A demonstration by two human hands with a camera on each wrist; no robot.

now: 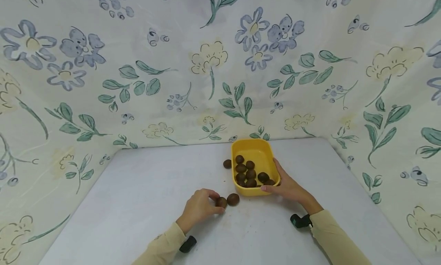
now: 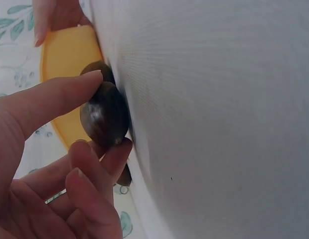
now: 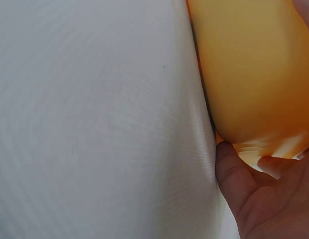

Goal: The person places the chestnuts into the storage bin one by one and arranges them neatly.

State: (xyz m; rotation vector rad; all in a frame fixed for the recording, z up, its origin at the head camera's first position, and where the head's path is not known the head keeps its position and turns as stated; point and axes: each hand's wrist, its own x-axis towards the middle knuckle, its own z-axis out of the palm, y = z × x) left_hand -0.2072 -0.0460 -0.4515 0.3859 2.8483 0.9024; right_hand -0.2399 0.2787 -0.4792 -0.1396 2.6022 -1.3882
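My left hand (image 1: 201, 206) pinches a dark brown, egg-shaped fruit (image 1: 221, 202) between thumb and fingers, low over the white table. In the left wrist view the fruit (image 2: 105, 114) looks smooth and glossy, with a small pale spot at one end. Just right of it lies a similar fruit (image 1: 233, 199). A yellow plastic bin (image 1: 253, 192) stands behind them, holding several such fruits (image 1: 250, 174) mostly along its left and near sides. My right hand (image 1: 287, 184) grips the bin at its near right corner, thumb over the front rim. Up close, fingers (image 3: 234, 172) touch the bin's wall (image 3: 254, 74).
Another brown fruit (image 1: 227, 164) lies against the bin's left side. The white table (image 1: 144, 188) ends at a flower-patterned cloth (image 1: 172, 85) behind and at both sides. Black wrist devices (image 1: 187, 244) sit on both forearms, below beige sleeves' cuffs.
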